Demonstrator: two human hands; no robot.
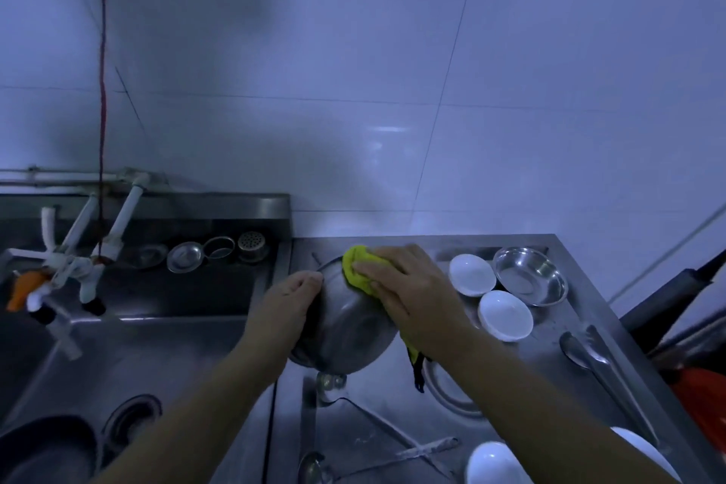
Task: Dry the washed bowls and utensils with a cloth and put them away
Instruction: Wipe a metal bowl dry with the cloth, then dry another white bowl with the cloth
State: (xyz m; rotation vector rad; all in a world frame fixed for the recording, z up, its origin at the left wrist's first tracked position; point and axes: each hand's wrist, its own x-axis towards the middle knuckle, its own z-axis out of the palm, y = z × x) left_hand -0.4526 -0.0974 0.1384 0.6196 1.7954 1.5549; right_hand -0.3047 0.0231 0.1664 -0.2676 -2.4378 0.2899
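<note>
My left hand (285, 306) grips the rim of a large steel bowl (345, 330), tilted with its outside facing me, above the steel counter (550, 377). My right hand (408, 287) presses a yellow cloth (358, 267) against the bowl's outer wall. Two white bowls (471, 274) (505, 315) lie upside down at the back right, next to a small steel bowl (530, 275). A steel spoon and tongs (597, 358) lie on the right. A ladle (330, 385) and other utensils (393, 440) lie in front. More white bowls (495, 464) sit at the bottom right.
A steel sink (157, 350) with a drain (131, 418) is on the left, white taps (78, 259) above it. Small strainers and lids (204, 251) stand on its back ledge. A dark pot (43, 452) sits at bottom left. Dark handles (675, 295) lean at right.
</note>
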